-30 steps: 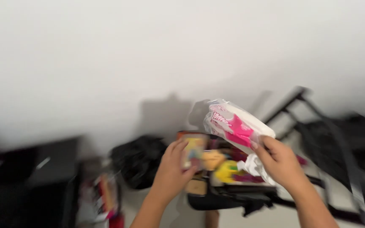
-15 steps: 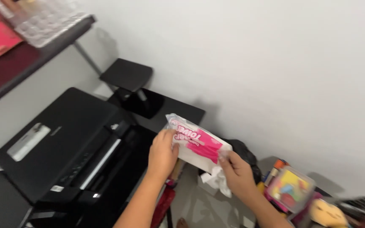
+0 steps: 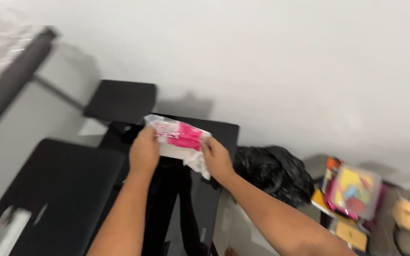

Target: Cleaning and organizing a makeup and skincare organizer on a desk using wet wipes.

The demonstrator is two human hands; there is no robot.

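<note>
Near the centre of the frame both hands hold a soft plastic packet [image 3: 179, 140], clear and white with a bright pink patch. The left hand [image 3: 144, 150] is closed on the packet's left end, its back turned to the camera so that the fingers and the part of the wrapper under them are hidden. The right hand [image 3: 216, 159] pinches the right end, where a crumpled white tail of plastic hangs down just below the fingers. The whole picture is smeared by motion, so the print on the packet and what is inside it cannot be made out. The packet is held above a black surface [image 3: 214, 130] that runs from the centre toward the lower edge; it appears raised off that surface, though the blur makes this uncertain. At lower left lies a broad black flat-topped machine [image 3: 58, 189], cut off by the bottom edge, with a pale label at its corner too blurred to read. A small dark seat [image 3: 122, 99] stands at upper left of centre, against the white wall [image 3: 271, 57], and a dark shelf edge [image 3: 10, 80] crosses the upper left corner. Right of the hands sits a crumpled black bag [image 3: 274, 173]. At lower right a colourful clear-wrapped pack [image 3: 354, 192] leans among other items that are too indistinct to name and are partly cut by the frame.
</note>
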